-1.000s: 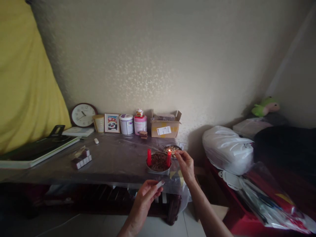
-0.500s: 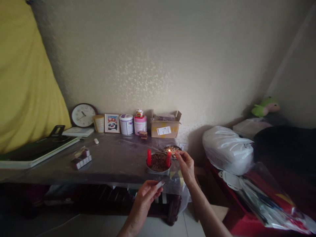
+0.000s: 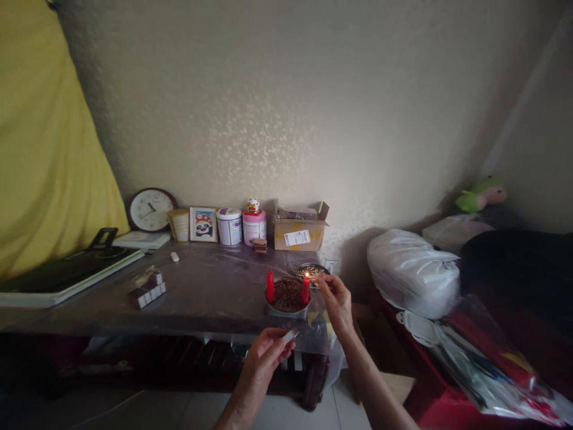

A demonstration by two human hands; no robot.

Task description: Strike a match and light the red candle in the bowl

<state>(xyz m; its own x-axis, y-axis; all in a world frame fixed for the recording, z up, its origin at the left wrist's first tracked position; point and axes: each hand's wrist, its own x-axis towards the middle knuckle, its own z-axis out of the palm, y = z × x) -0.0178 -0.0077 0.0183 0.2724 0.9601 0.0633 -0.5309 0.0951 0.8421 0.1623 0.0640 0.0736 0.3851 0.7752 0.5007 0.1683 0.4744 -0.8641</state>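
Two red candles stand upright in a round tin (image 3: 286,312) filled with dark grains. A small flame glows at the top of the right candle (image 3: 306,291); the left candle (image 3: 270,286) shows no flame. My right hand (image 3: 336,301) is pinched on a thin match, its tip at that flame. Whether the candle's wick itself burns, I cannot tell. Below the tin, in front of the table edge, my left hand (image 3: 265,352) grips a small matchbox (image 3: 290,335). Behind the right candle sits a round dish of matchsticks (image 3: 312,270).
Several matchboxes (image 3: 150,294) lie grouped on the table (image 3: 215,298). Along the wall stand a clock (image 3: 153,209), a framed panda picture (image 3: 203,224), two canisters and a cardboard box (image 3: 299,233). To the right, a white plastic bag (image 3: 409,272) rests beside the table.
Almost nothing differs. Both hands keep their places, and the flame stays at the top of the right candle.
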